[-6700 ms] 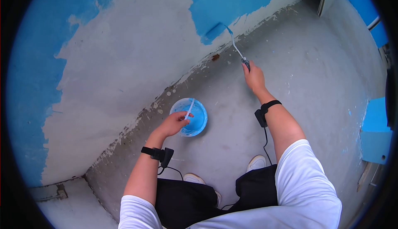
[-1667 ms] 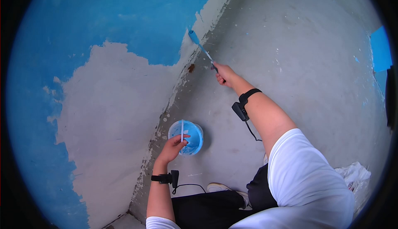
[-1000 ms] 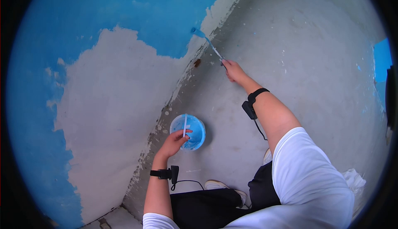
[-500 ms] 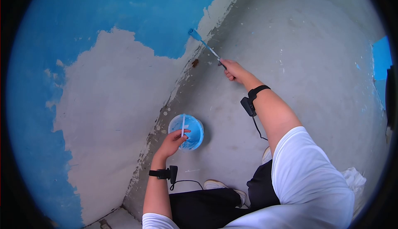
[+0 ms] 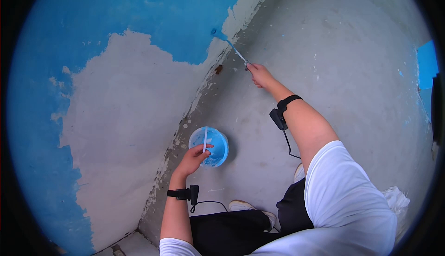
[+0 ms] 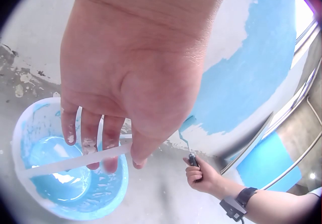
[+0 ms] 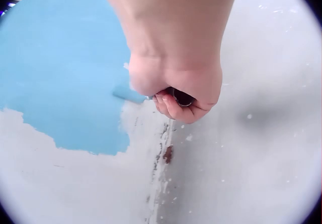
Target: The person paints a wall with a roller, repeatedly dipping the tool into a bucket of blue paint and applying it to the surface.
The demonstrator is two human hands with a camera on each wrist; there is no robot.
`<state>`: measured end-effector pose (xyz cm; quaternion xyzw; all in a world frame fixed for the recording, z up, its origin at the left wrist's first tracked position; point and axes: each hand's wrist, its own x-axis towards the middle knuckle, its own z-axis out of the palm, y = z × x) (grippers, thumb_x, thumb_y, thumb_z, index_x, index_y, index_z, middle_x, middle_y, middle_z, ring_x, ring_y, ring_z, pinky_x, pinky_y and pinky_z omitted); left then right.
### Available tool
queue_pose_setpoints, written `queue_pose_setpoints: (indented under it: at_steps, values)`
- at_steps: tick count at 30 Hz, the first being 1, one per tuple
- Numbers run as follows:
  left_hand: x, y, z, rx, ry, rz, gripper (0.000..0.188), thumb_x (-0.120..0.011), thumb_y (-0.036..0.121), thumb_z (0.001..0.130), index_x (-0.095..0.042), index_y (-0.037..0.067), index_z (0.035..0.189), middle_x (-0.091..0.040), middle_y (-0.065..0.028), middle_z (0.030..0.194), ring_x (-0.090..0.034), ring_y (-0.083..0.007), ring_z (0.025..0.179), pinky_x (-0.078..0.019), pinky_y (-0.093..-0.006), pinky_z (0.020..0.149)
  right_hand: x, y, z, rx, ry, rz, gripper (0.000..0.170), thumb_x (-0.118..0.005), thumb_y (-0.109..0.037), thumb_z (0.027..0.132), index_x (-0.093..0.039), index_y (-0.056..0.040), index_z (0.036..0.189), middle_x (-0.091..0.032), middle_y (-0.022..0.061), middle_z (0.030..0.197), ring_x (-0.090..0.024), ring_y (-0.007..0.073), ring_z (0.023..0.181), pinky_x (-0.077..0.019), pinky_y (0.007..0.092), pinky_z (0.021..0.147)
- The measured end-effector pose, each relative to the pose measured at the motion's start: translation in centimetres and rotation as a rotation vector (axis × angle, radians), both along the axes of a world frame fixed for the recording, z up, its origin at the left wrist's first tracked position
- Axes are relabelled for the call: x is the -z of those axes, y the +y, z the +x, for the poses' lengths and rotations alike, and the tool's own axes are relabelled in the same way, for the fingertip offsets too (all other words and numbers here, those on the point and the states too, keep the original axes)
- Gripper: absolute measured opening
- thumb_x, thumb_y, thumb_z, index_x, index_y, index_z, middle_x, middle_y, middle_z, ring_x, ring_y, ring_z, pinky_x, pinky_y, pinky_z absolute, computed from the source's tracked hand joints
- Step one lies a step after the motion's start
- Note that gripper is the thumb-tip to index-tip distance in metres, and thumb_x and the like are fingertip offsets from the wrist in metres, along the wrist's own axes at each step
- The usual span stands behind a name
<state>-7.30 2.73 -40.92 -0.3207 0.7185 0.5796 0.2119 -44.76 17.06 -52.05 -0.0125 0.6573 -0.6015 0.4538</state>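
My right hand (image 5: 261, 75) grips the dark handle of a paint roller (image 5: 219, 34). Its small blue sleeve lies against the wall, low down near the floor, at the edge of the blue paint. In the right wrist view the handle's dark end (image 7: 182, 98) shows inside the curled fingers. My left hand (image 5: 191, 160) holds a white paint bucket (image 5: 225, 156) by its pale strap handle (image 6: 75, 161), fingers hooked under it and thumb alongside. Blue paint (image 6: 55, 158) pools in the bucket and smears its inner wall.
Blue paint (image 5: 139, 6) covers the wall's upper and left parts around a pale unpainted patch (image 5: 125, 94). A pale strip runs along the wall's foot beside the speckled grey floor (image 5: 324, 80). A white plastic bag (image 5: 396, 200) lies at right; a blue panel (image 5: 427, 66) stands beyond.
Since the oldest frame the head view has turned, and the roller's angle has changed. Over the last half second the roller shifts slightly up the wall. The left hand keeps hold of the bucket.
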Motion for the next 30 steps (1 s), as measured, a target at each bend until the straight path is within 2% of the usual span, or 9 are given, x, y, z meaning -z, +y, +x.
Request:
queue_pose_setpoints:
  at_steps: [4,10,14,17,19,23,26,28,30]
  values:
    - [0.2,0.0,-0.1,-0.006,0.0,0.014,0.028,-0.06,0.016,0.098,-0.066,0.009,0.124,-0.066,-0.0013,0.099,-0.058,-0.0106,0.094,-0.0474,-0.0284,0.087,0.4,0.5,-0.8,0.014,0.236,0.048,0.036,-0.053,-0.042,0.099,-0.062,-0.007,0.097,-0.044,-0.0003,0.057,-0.04,0.0107,0.043,-0.0298,0.0277,0.039]
    - [0.1,0.0,0.2,-0.003,0.014,0.003,0.028,-0.059,0.016,0.098,-0.066,0.009,0.124,-0.065,-0.0012,0.098,-0.058,-0.0106,0.093,-0.0473,-0.0283,0.086,-2.4,-2.1,-1.3,0.211,0.024,-0.088,0.034,-0.049,-0.042,0.102,-0.057,-0.0104,0.112,-0.036,-0.0037,0.058,-0.033,0.0077,0.044,-0.0248,0.0252,0.041]
    - [0.0,-0.2,0.2,0.013,0.005,-0.001,0.029,-0.059,0.013,0.097,-0.064,0.006,0.124,-0.067,-0.0024,0.102,-0.061,-0.0118,0.097,-0.0488,-0.0294,0.09,-1.1,-2.5,-0.6,0.199,0.006,-0.131,0.034,-0.05,-0.041,0.102,-0.057,-0.0095,0.111,-0.037,-0.0037,0.058,-0.034,0.0077,0.044,-0.0257,0.0255,0.04]
    - [0.7,-0.4,0.5,-0.002,0.022,0.011,0.028,-0.06,0.017,0.097,-0.066,0.01,0.123,-0.066,-0.0015,0.098,-0.058,-0.0108,0.093,-0.0476,-0.0287,0.086,2.2,-0.9,0.0,0.042,0.216,-0.015,0.034,-0.051,-0.041,0.101,-0.059,-0.0088,0.11,-0.038,-0.0034,0.058,-0.034,0.008,0.043,-0.0273,0.0262,0.04]
    - [0.9,-0.5,0.6,0.009,0.022,0.001,0.028,-0.06,0.017,0.097,-0.066,0.01,0.124,-0.066,-0.0014,0.099,-0.059,-0.0108,0.093,-0.0478,-0.0289,0.086,3.7,0.0,-0.6,-0.074,0.583,0.066,0.041,-0.053,-0.044,0.099,-0.062,-0.0047,0.1,-0.054,0.0074,0.061,-0.052,0.0168,0.048,-0.0414,0.0342,0.045]
    - [0.7,-0.4,0.4,0.013,-0.014,-0.01,0.028,-0.061,0.016,0.097,-0.066,0.011,0.124,-0.066,-0.0012,0.1,-0.06,-0.0109,0.095,-0.0483,-0.0291,0.087,2.2,0.2,-1.6,-0.072,0.657,0.062,0.04,-0.053,-0.043,0.099,-0.063,-0.0042,0.1,-0.056,0.0081,0.065,-0.054,0.0163,0.051,-0.0419,0.0333,0.047]
    - [0.3,-0.2,0.3,0.005,-0.007,0.001,0.028,-0.061,0.015,0.097,-0.065,0.009,0.125,-0.067,-0.0014,0.1,-0.06,-0.0111,0.095,-0.0484,-0.0286,0.088,-1.2,-0.6,-1.7,0.023,0.387,0.033,0.038,-0.053,-0.042,0.099,-0.063,-0.0056,0.103,-0.056,0.0077,0.069,-0.052,0.0143,0.052,-0.0396,0.0317,0.045]
    - [0.1,-0.2,0.2,0.0,-0.004,0.008,0.028,-0.061,0.015,0.097,-0.065,0.009,0.124,-0.067,-0.0016,0.1,-0.061,-0.0112,0.096,-0.0484,-0.0286,0.088,-3.5,-1.9,-1.7,0.15,0.189,-0.117,0.036,-0.051,-0.044,0.101,-0.057,-0.0107,0.114,-0.036,-0.0039,0.058,-0.033,0.0073,0.044,-0.0292,0.025,0.041]
    - [0.0,-0.3,0.3,-0.003,-0.007,0.013,0.028,-0.061,0.015,0.097,-0.065,0.008,0.124,-0.067,-0.0017,0.101,-0.061,-0.0113,0.096,-0.0483,-0.0285,0.088,-5.5,-3.4,-1.9,0.203,0.077,-0.151,0.036,-0.05,-0.044,0.101,-0.056,-0.0113,0.115,-0.036,-0.0038,0.057,-0.032,0.0073,0.044,-0.0295,0.0249,0.041]
